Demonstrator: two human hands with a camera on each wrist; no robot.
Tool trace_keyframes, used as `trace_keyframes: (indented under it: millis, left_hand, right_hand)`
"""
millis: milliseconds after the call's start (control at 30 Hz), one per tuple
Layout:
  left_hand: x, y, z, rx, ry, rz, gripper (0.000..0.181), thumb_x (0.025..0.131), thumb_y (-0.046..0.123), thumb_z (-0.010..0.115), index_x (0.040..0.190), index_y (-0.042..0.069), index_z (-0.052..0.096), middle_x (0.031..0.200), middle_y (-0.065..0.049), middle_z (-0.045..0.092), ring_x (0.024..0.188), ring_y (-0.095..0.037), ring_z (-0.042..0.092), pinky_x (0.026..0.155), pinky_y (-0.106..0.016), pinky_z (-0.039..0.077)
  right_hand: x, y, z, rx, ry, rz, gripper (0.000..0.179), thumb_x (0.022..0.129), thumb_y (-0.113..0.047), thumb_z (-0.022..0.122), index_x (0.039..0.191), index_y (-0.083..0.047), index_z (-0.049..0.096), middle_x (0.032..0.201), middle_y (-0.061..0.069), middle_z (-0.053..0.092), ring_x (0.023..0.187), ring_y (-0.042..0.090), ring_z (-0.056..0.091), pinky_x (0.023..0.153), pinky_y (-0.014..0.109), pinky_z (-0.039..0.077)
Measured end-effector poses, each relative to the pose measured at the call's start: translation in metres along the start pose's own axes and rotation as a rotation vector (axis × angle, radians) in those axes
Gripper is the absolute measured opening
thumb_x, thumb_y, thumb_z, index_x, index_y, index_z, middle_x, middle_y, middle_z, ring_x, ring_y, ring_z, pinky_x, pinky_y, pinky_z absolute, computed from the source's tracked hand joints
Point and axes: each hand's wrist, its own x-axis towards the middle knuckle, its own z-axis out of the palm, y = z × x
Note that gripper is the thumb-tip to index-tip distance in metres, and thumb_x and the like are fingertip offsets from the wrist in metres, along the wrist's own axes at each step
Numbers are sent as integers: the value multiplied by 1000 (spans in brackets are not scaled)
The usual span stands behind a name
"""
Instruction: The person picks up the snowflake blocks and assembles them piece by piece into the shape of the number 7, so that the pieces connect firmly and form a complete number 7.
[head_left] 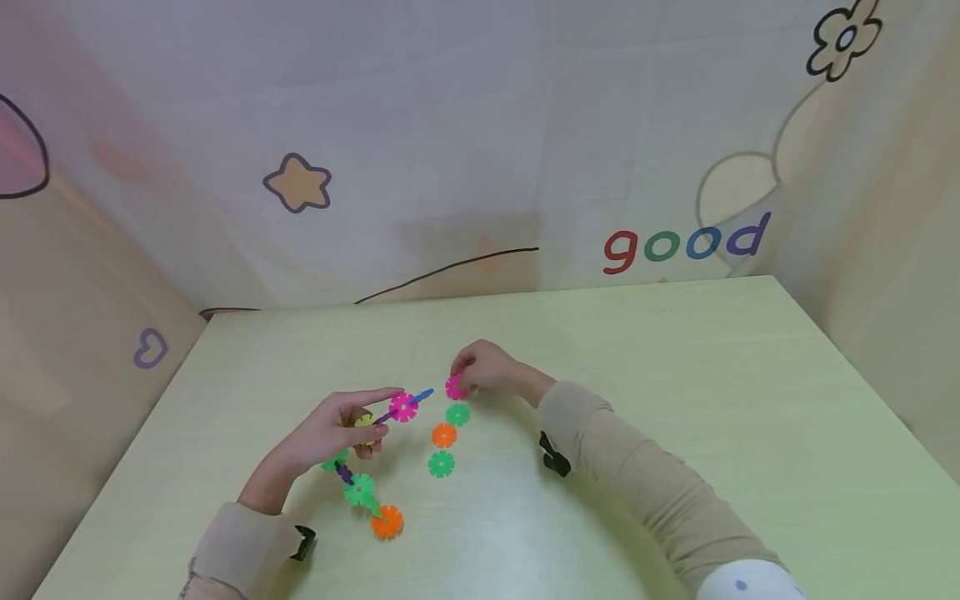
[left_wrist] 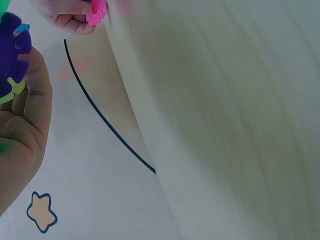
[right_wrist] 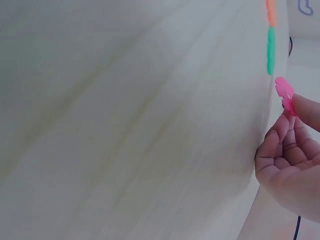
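My left hand (head_left: 326, 429) grips a chain of notched snowflake discs slotted edge to edge. Past its fingers stick out a pink disc (head_left: 403, 407) and a blue disc (head_left: 423, 396), with the index finger stretched along to the pink one. A yellow disc (head_left: 365, 427) is partly covered by the hand. Below hang a green disc (head_left: 359, 489) and, at the lower end, an orange disc (head_left: 387, 522). Between thumb and fingers my right hand (head_left: 483, 365) pinches a separate pink disc (right_wrist: 284, 95), close over the table and just right of the chain's blue end.
Three loose discs lie in a line on the pale table (head_left: 675, 375): a green one (head_left: 457, 414), an orange one (head_left: 444, 435) and another green one (head_left: 441, 464). A printed curtain (head_left: 465, 125) hangs behind the table's far edge and along both sides.
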Motion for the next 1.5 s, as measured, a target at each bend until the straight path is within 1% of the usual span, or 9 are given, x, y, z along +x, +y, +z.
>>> trace_keyframes:
  millis: [133, 300, 367, 500, 633, 833, 1167, 1367, 1500]
  left_hand:
    - [2, 1, 3, 4, -5, 9, 51, 87, 6, 60, 135, 7, 44, 67, -18, 58, 57, -29, 56, 60, -34, 54]
    - [5, 1, 5, 0, -14, 6, 51, 87, 5, 60, 135, 7, 44, 66, -14, 58, 58, -37, 55, 61, -36, 54]
    - [6, 1, 6, -3, -15, 0, 52, 87, 5, 60, 135, 8, 44, 66, -14, 58, 58, -38, 55, 61, -35, 54]
    - [7, 0, 8, -10, -18, 6, 52, 87, 6, 61, 135, 8, 44, 67, -16, 58, 58, -35, 55, 60, -35, 54]
    - [8, 0, 10, -6, -17, 19, 51, 87, 7, 61, 135, 8, 44, 66, -15, 58, 57, -29, 56, 60, -34, 54]
    - [8, 1, 10, -8, -15, 13, 50, 87, 7, 60, 135, 8, 45, 66, -14, 58, 57, -31, 56, 60, -33, 54]
    - [9, 2, 10, -1, -10, 3, 50, 87, 7, 61, 134, 9, 45, 65, -14, 57, 57, -29, 55, 60, -33, 53]
    - [9, 2, 10, -3, -11, 6, 50, 87, 7, 61, 134, 8, 45, 67, -17, 58, 56, -24, 56, 59, -33, 53]
    - [10, 3, 11, 2, -18, 21, 50, 87, 7, 61, 134, 7, 45, 68, -15, 59, 56, -28, 56, 59, -33, 53]
  right_hand:
    - [-4, 5, -7, 21, 16, -8, 15, 84, -4, 60, 97, -1, 67, 84, 5, 63, 68, 17, 53, 61, 23, 48]
    - [-8, 11, -13, 31, 28, -24, 16, 84, -7, 63, 97, 0, 68, 81, 4, 64, 65, 14, 52, 61, 23, 47]
    - [-11, 12, -15, 49, 23, -20, 16, 84, -8, 64, 97, 1, 68, 79, 4, 63, 64, 14, 51, 61, 23, 47]
    - [-17, 13, -18, 101, -2, -21, 17, 86, -9, 62, 98, 2, 66, 77, 5, 61, 63, 15, 51, 62, 23, 49]
    - [-24, 12, -20, 142, -18, -35, 16, 87, -10, 61, 98, 2, 65, 74, 6, 61, 61, 15, 52, 60, 24, 50]
    - [-35, 9, -22, 189, -33, -61, 16, 87, -11, 61, 97, 1, 64, 73, 6, 62, 60, 16, 54, 58, 25, 51]
    - [-51, 2, -25, 250, -31, -97, 16, 87, -9, 60, 98, 2, 63, 71, 6, 61, 58, 17, 55, 59, 27, 51]
    - [-60, -3, -24, 273, -23, -105, 16, 87, -8, 60, 99, 2, 63, 71, 6, 62, 58, 16, 55, 59, 27, 50]
    - [-63, -5, -22, 277, -14, -123, 16, 87, -8, 61, 99, 3, 63, 71, 6, 62, 57, 15, 56, 57, 25, 50]
